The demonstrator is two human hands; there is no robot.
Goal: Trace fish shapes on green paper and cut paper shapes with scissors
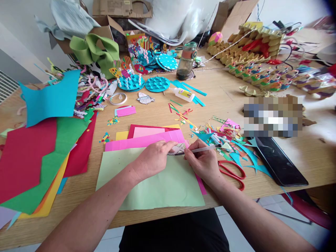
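Cutout (178, 149), small and pale with dark lines on it, lies at the far edge of a light green sheet (157, 192), between the two hands. From far off, I see the left hand (154, 155) put its pointing finger on it. The other fingers are bent, and I can't tell if they pinch anything. The right hand (206, 162) has its fingers closed around a pale pen (206, 149), just beside the cutout.

The green sheet sits near the front edge of the worktop (81, 189), so only a thin strip of wood shows on the near side. A pink sheet (144, 139) sticks out behind it. I see more bare wood on the left, before a big pile of coloured paper (23, 150). More bare wood shows far back, right of the glue bottle (184, 94).

That bottle has a yellow label, but I can't read the words. Print on a cardboard box (115, 7) at the back is too small for me too.

Red-handled scissors (231, 171) lie close to the right hand, and messy scraps (236, 154) crowd the spot past the pen. Beyond them is a black phone (280, 161), one end near the front edge. Blurry squares hide something behind it. Farther back I see a tape roll (118, 98), a paper fish (146, 98), blue round pieces (157, 84), a glass jar (186, 61) and egg trays (228, 56).
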